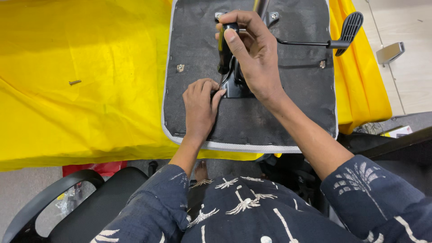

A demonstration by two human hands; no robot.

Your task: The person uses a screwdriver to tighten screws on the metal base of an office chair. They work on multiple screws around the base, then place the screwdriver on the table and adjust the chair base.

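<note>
Far left of the seat base: a loose screw [74, 82] lies bare on the yellow cloth [90, 54] that covers the counter, well apart from both hands.
Containers: none shows; the screw lies in no tray or cup.
Landmark: upturned seat base [252, 117], a dark panel with pale stitched edging, flat on the cloth.
Left part of the seat base: a fitted bolt [180, 68] stands just beside the left hand, untouched.
Left hand [198, 105]: grip pressed together, fingers curled, fingertips against the near left edge of the mechanism plate. Whether it pinches that edge or only bears down on it cannot be told.
Centre of the seat base: black mechanism plate [236, 87], largely hidden by both hands.
Screwdriver [223, 49]: black and yellow handle, nearly upright over the plate; its tip is hidden.
Right hand [254, 54]: grip wrapped tight around the screwdriver handle, thumb along its side.
Step in hand (judged): a fastener at the plate is being worked with the driver while the other hand steadies the metal.
Next move calls for (judged): an upright shaft, firm downward pressure and a plate that does not shift.
Right part of the seat base: a second bolt [322, 64], and above it a lever [348, 27] with a ribbed paddle that overhangs the right edge.
</note>
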